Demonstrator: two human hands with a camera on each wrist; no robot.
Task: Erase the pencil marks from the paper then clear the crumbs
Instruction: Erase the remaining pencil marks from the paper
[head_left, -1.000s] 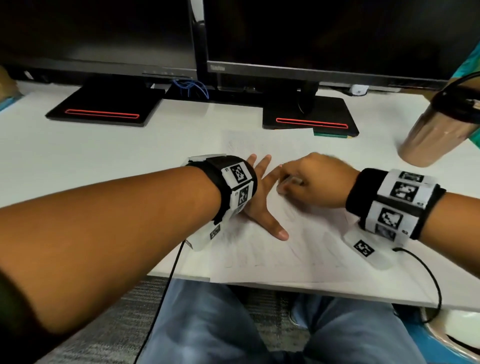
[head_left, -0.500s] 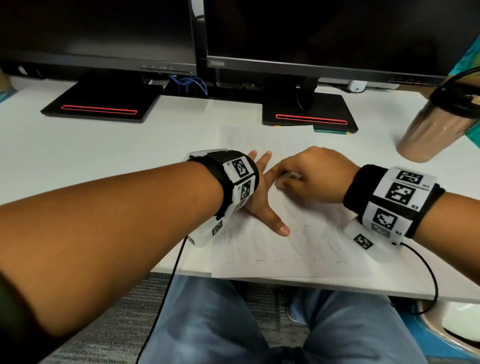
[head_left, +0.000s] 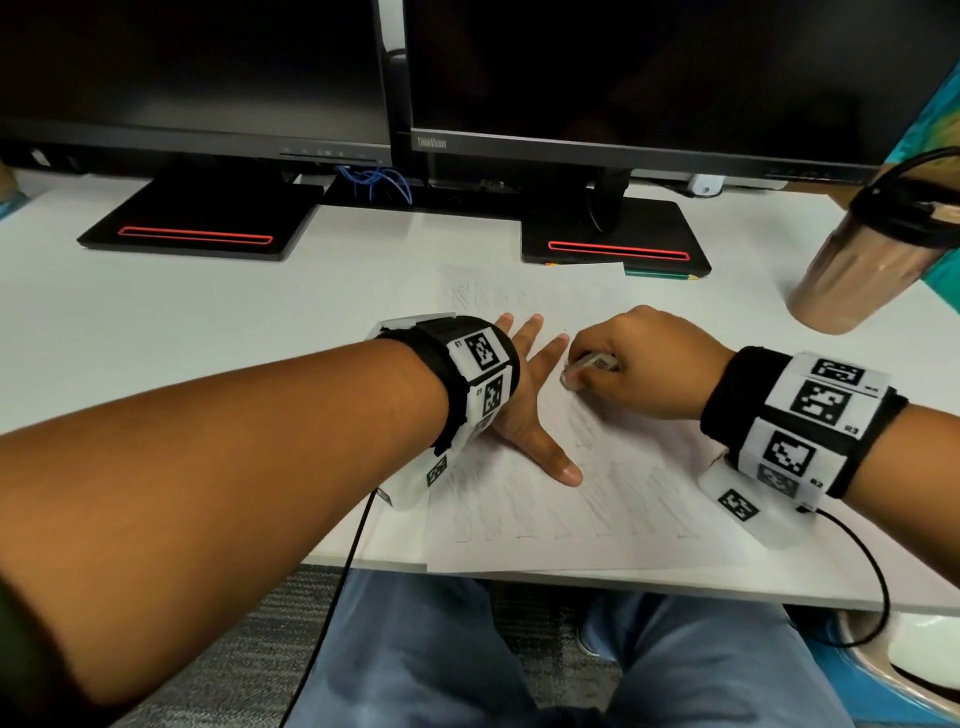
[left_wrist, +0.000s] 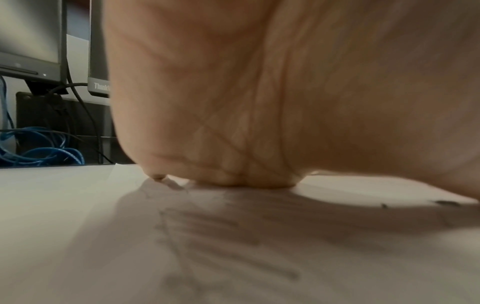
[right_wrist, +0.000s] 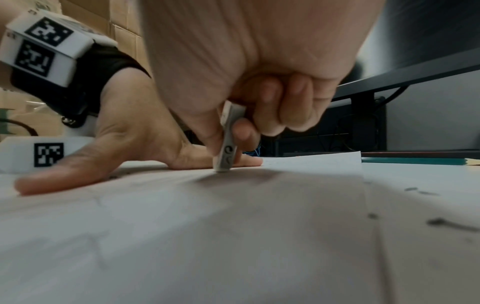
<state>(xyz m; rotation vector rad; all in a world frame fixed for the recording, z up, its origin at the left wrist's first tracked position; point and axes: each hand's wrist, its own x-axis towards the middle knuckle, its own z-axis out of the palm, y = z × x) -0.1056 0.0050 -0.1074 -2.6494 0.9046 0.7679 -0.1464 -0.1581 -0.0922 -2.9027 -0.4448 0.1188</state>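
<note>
**Eraser edges up the page**

Right hand (head_left: 641, 364) pinches the eraser (right_wrist: 226, 148), tip down on the paper (head_left: 597, 530); it has crept away from the desk edge. Left hand (head_left: 524, 405), fingers spread, pins the sheet. Marks remain (crumbs (right_wrist: 441, 223) too).

The left hand (left_wrist: 285, 92) fills its wrist view, hiding its fingers, and the pencil marks (left_wrist: 221, 236) look blurred.

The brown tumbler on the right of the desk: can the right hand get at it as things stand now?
Probably yes, though not at once. The desk between the right hand and the tumbler looks free, but the fingers are pinching the eraser, so they must put it down first.
</note>
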